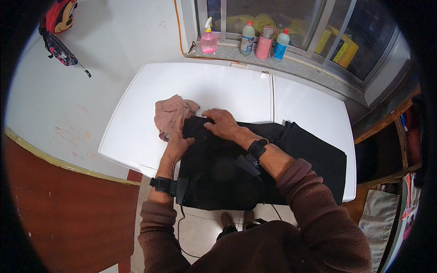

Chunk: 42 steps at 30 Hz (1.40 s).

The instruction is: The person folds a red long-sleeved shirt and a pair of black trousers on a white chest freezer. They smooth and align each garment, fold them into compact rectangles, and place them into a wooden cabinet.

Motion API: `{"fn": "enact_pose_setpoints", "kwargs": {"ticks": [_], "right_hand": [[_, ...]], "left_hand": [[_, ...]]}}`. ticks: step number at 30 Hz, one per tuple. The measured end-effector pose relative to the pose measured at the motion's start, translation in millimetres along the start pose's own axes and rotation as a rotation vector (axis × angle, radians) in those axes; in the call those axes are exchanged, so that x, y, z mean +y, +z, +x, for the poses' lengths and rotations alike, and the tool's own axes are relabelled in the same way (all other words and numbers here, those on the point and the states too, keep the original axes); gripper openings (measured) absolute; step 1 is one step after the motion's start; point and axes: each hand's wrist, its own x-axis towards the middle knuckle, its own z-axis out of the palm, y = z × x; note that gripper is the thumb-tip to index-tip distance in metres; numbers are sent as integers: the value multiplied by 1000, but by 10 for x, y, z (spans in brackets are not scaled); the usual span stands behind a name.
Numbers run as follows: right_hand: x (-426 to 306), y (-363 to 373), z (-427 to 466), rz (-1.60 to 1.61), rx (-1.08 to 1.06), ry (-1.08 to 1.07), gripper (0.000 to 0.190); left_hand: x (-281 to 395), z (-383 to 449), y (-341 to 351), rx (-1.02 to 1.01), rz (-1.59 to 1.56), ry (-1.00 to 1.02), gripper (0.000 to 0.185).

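Observation:
A black fabric garment (218,167), with a folded section at the right, is spread over the front of a white table (215,82) and hangs past its near edge. A crumpled pinkish-brown cloth (172,114) lies beside the garment's upper left corner. My left hand (177,143) is at that corner, its thumb on the black fabric and its fingers against the cloth; whether they grip anything is unclear. Over the garment's far edge, my right hand (222,124) has its thumb and fingers apart, with black fabric showing between them.
On the windowsill (228,53) stand a pink spray bottle (209,42), two red-capped bottles and a pink flask (264,44). A red bag (60,17) and a dark pouch (59,49) hang on the left wall. Wooden shelving (385,174) borders the table's right side. A cable hangs from each wrist device.

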Motion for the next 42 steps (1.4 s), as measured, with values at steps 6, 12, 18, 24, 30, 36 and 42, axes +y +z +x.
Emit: {"fn": "enact_pose_setpoints", "kwargs": {"ticks": [6,12,18,24,30,36,42], "right_hand": [[-125,185,2,-210,-70,0,35],[-253,18,-465,-460,-218,-132,53],[-238,-762,-1007,-330,-119,-153,47],[-156,-1736,-1799,-401,-383,348,50],[159,-1599,-1753,-585,-635,431,57],[232,-1669,-1891,-578,-548,264,41],[-104,-1888,-2148,-253,-159,81,26]], "left_hand": [[-70,54,-51,-7,221,-290,23],[-320,184,-49,78,521,26,15],[-295,269,-33,196,708,44,24],[345,-92,49,162,754,197,51],[672,-491,858,-459,1088,163,67],[776,-612,1055,-327,942,63,67],[1233,-801,1914,-657,183,-173,63]]}}
